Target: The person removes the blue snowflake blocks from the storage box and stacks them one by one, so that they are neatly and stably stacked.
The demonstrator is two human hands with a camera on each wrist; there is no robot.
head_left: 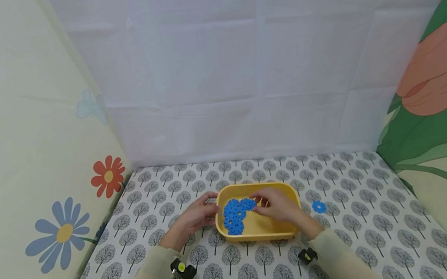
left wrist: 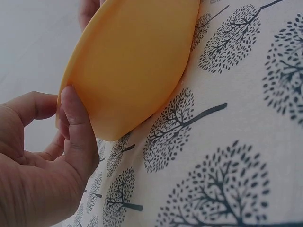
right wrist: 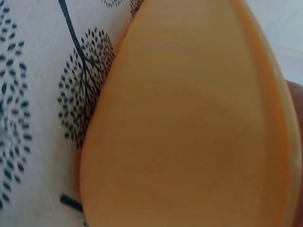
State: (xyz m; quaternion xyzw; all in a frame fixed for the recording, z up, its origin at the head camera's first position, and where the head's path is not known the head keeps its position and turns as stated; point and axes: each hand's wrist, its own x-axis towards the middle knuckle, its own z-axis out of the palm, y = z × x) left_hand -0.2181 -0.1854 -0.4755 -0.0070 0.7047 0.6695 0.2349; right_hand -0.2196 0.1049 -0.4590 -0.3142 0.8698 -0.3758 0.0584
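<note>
A yellow plastic tray (head_left: pixel 267 227) stands on the cloth in front of me. Several blue snowflake discs (head_left: pixel 233 217) lie heaped in its left half. At the tray's left end, my left hand (head_left: pixel 197 214) pinches the rim between thumb and fingers; the left wrist view shows this left hand (left wrist: pixel 52 156) close up. My right hand (head_left: pixel 276 204) reaches over the right part into the tray, its fingertips at the upper right edge of the heap. Whether it grips a disc there is unclear. The tray's outer wall (right wrist: pixel 184 123) hides most of that hand in the right wrist view.
One blue disc (head_left: pixel 319 206) lies alone on the tree-patterned cloth (head_left: pixel 355 225), to the right of the tray. A pale sheet (head_left: pixel 224 80) hangs behind the table. Flower-printed panels stand at both sides.
</note>
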